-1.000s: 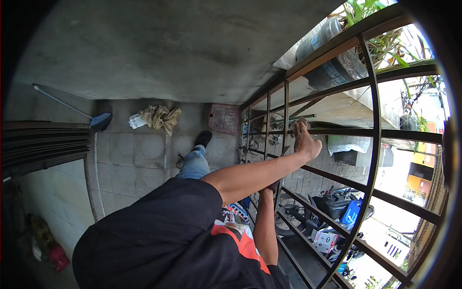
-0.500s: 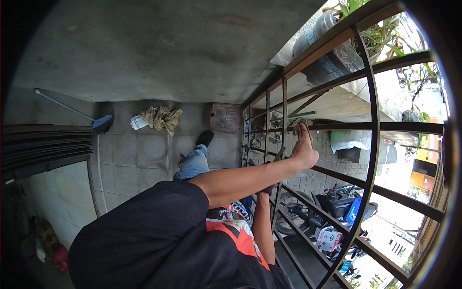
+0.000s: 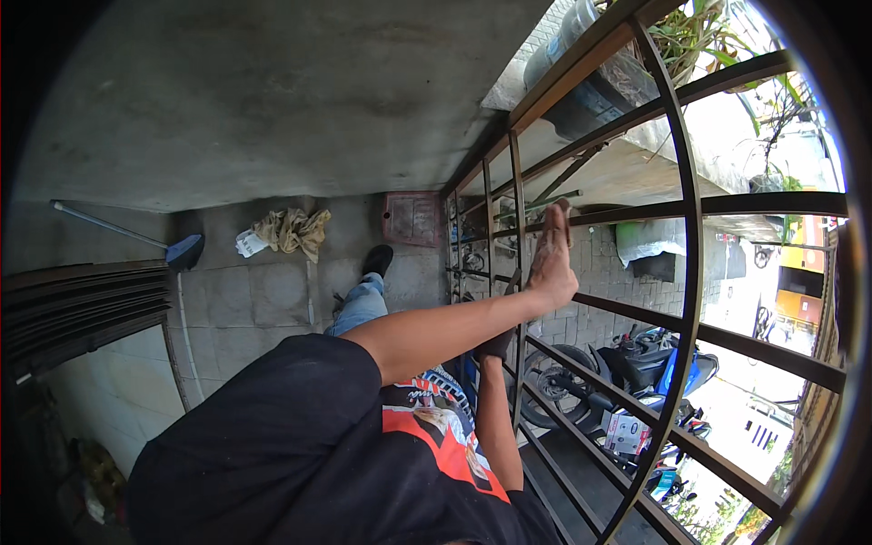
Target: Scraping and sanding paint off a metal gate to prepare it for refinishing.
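Note:
My left arm stretches across to a brown metal grille [image 3: 688, 182] of crossing bars on the right. The left hand [image 3: 550, 262] rests against the grille with its fingers straight and close together, apparently flat and gripping nothing. Below that forearm, my right arm reaches up beside the same bars. My right hand [image 3: 495, 346] looks dark, as if gloved or wrapped, and the left forearm hides most of it. A narrow dark piece sticks up just above the left forearm there; whether the right hand holds it, I cannot tell.
A grey wall [image 3: 272, 100] runs along the far side. On the tiled floor lie a crumpled tan cloth [image 3: 300, 232] and a reddish square cover [image 3: 411, 219]. A blue-headed broom [image 3: 184, 252] leans at left. Beyond the bars stand motorcycles [image 3: 627, 372] and a large plant pot [image 3: 595, 86].
The view has shifted, so the grille and floor things appear slightly farther left. My left hand keeps its place against the bars. A little more of the dark right hand shows.

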Motion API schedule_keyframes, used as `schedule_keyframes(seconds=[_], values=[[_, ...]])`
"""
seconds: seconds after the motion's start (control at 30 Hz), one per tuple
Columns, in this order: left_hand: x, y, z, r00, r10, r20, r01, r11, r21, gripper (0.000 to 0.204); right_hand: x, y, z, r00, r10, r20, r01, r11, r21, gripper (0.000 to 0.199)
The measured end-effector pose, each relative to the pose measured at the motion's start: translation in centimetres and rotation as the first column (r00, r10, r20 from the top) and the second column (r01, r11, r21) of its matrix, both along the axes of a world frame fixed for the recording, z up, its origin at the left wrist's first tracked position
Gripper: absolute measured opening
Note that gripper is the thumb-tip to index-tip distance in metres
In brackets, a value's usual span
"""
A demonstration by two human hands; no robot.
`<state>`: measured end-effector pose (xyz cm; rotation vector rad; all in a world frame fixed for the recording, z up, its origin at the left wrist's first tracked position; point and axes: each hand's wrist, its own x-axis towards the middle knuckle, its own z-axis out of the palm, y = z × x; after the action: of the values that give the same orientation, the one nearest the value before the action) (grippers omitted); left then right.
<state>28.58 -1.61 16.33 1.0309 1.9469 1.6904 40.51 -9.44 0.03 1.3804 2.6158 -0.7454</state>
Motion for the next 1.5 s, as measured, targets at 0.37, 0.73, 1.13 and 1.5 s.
schedule_keyframes(seconds=[0.37,0.73,1.13,1.5], values=[[-1.8,-0.9,5.6,0.957,-0.203,-0.205,0.234,0.962,0.138,0.093,2.8,-1.3,-4.9,0.851,-0.313,-0.421,0.178,0.927,-0.329,0.041],[-0.4,-1.2,5.5,0.968,-0.138,-0.208,0.165,0.979,0.12,0.091,0.7,-0.7,3.3,0.992,-0.106,-0.064,0.089,0.97,-0.226,0.043],[-1.1,-1.1,3.2,0.968,-0.149,-0.2,0.163,0.985,0.055,0.09,4.5,-3.1,-3.7,0.452,-0.694,-0.56,0.131,0.673,-0.728,0.037],[0.3,-1.6,2.8,0.975,-0.175,-0.134,0.172,0.984,-0.037,0.083,7.3,-1.4,-8.0,0.975,-0.03,-0.218,0.006,0.994,-0.109,0.04]])
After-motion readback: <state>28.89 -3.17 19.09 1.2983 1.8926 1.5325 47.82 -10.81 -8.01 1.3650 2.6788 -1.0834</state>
